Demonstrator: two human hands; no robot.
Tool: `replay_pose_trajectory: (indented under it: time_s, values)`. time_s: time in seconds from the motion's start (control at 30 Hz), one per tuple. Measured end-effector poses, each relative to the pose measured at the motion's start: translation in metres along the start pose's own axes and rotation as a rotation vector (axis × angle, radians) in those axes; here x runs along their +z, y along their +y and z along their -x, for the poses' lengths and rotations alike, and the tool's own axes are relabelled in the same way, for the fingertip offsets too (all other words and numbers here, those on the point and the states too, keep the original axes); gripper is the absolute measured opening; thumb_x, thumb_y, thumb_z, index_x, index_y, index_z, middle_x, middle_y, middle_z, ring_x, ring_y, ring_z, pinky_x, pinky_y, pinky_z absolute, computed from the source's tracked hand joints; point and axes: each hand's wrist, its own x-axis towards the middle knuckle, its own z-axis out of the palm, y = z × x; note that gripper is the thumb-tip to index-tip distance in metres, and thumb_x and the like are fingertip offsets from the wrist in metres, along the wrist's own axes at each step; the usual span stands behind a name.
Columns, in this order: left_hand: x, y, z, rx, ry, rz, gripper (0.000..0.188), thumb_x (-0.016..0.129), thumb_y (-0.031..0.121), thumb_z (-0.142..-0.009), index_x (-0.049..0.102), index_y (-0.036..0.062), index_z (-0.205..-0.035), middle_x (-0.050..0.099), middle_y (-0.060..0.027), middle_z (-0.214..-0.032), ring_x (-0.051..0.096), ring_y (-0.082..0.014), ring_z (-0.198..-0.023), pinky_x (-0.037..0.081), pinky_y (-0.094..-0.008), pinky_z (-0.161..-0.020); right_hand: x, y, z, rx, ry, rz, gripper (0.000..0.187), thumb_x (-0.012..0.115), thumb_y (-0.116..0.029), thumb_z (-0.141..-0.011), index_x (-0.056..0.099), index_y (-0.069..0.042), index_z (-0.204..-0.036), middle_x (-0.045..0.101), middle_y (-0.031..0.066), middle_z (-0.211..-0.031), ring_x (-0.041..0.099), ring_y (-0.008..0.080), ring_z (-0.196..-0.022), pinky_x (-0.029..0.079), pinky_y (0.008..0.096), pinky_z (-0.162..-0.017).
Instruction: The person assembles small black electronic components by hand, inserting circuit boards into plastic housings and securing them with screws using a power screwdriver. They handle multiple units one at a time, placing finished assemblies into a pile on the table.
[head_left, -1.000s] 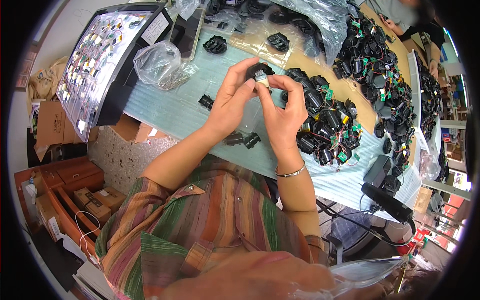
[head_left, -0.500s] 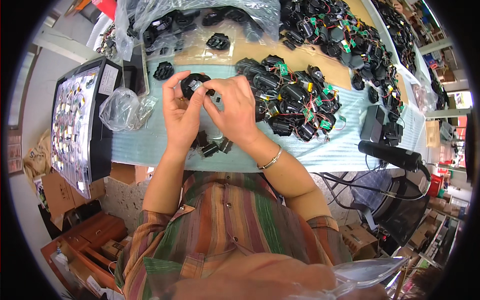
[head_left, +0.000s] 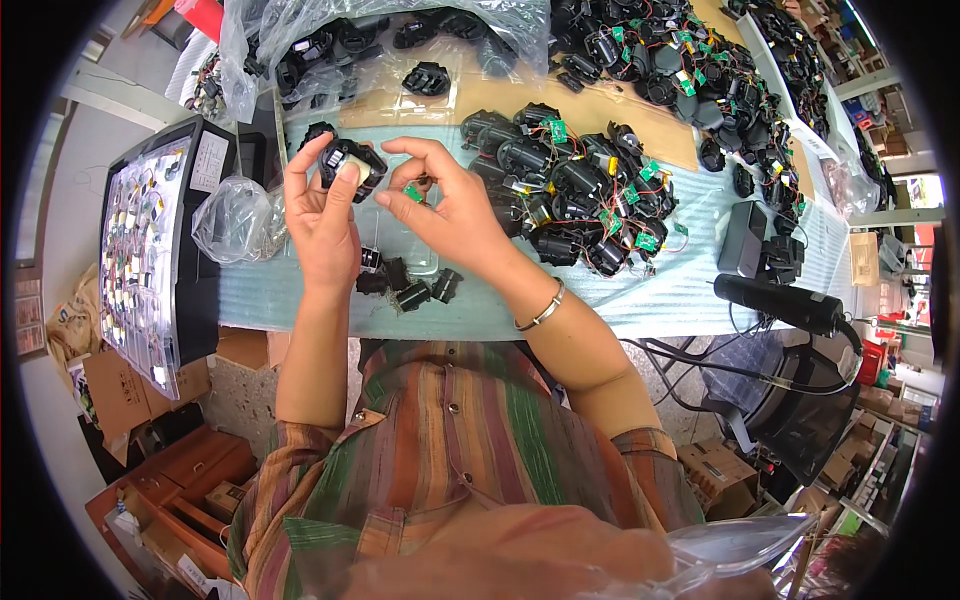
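My left hand (head_left: pixel 328 235) is closed round a black plastic housing (head_left: pixel 352 165), raised over the table, its thumb across the front beside a pale patch. To the right of it, my right hand (head_left: pixel 440 205) has its thumb and index finger apart, with nothing plainly gripped. A small green circuit board (head_left: pixel 413 192) shows by the right thumb; whether the hand touches it I cannot tell. Below the hands, several small black parts (head_left: pixel 412 295) lie on the pale blue table covering (head_left: pixel 480 315). Behind the left fingertips sits another black housing (head_left: pixel 318 130), partly hidden.
A heap of black housings with green boards and wires (head_left: pixel 575 185) lies right of my hands, with a larger pile (head_left: pixel 680 75) beyond. Clear plastic bags (head_left: pixel 235 220) and a screen-like panel (head_left: pixel 150 250) stand left. A black cylindrical tool (head_left: pixel 780 305) with a cable is at the right edge.
My hands have come apart. The left has moved left with the black housing and tilted it; the right has let go of it and spread its thumb and index finger.
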Motion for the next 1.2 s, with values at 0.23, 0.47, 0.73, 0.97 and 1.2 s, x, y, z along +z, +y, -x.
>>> replay_pose_trajectory:
  time_s: [0.23,0.47,0.73,0.97,1.2]
  values:
    - [0.003,0.002,0.006,-0.148,-0.038,0.038,0.04,0.056,0.005,-0.097,0.044,-0.0007,-0.134,0.062,-0.0167,-0.119,0.062,-0.0176,-0.105,0.049,-0.0316,-0.093,-0.003,0.011,-0.002,-0.052,0.059,0.039,0.034,0.074,-0.009,-0.083,0.061,-0.006,-0.115,0.066,0.0008,-0.082,0.058,0.0088,-0.075,0.046,0.0257,-0.072]
    - [-0.014,-0.003,0.011,-0.085,-0.038,0.022,0.035,0.056,0.006,-0.096,0.048,-0.001,-0.129,0.062,-0.016,-0.119,0.062,-0.0181,-0.104,0.05,-0.0317,-0.092,-0.001,0.008,-0.002,-0.094,-0.047,0.081,0.04,0.077,-0.009,-0.079,0.061,-0.007,-0.116,0.063,0.0036,-0.095,0.057,0.0094,-0.079,0.047,0.0248,-0.07]
    - [-0.014,0.007,0.005,-0.192,0.123,0.258,0.03,0.056,0.009,-0.097,0.048,0.0013,-0.125,0.062,-0.0177,-0.118,0.064,-0.0264,-0.106,0.057,-0.0369,-0.085,-0.003,0.005,-0.003,-0.06,-0.102,0.126,0.052,0.067,0.002,-0.077,0.053,-0.01,-0.126,0.057,0.0089,-0.107,0.054,0.017,-0.072,0.05,0.0291,-0.067]
    - [-0.022,0.017,0.004,-0.232,0.154,0.396,0.03,0.053,0.01,-0.099,0.048,0.0015,-0.127,0.059,-0.0181,-0.123,0.06,-0.0346,-0.114,0.056,-0.041,-0.089,-0.003,0.022,-0.005,-0.099,-0.023,0.214,0.019,0.059,-0.002,-0.089,0.064,-0.004,-0.107,0.068,0.0105,-0.089,0.066,0.0201,-0.08,0.052,0.0294,-0.07]
    - [-0.039,0.014,0.004,-0.203,0.228,0.379,0.025,0.051,0.01,-0.1,0.049,0.0035,-0.123,0.06,-0.0174,-0.122,0.061,-0.0355,-0.114,0.056,-0.0408,-0.089,-0.007,0.016,-0.006,0.243,-0.062,-0.299,0.019,0.059,-0.013,-0.096,0.063,-0.003,-0.112,0.063,0.0011,-0.086,0.061,0.009,-0.077,0.052,0.025,-0.07]
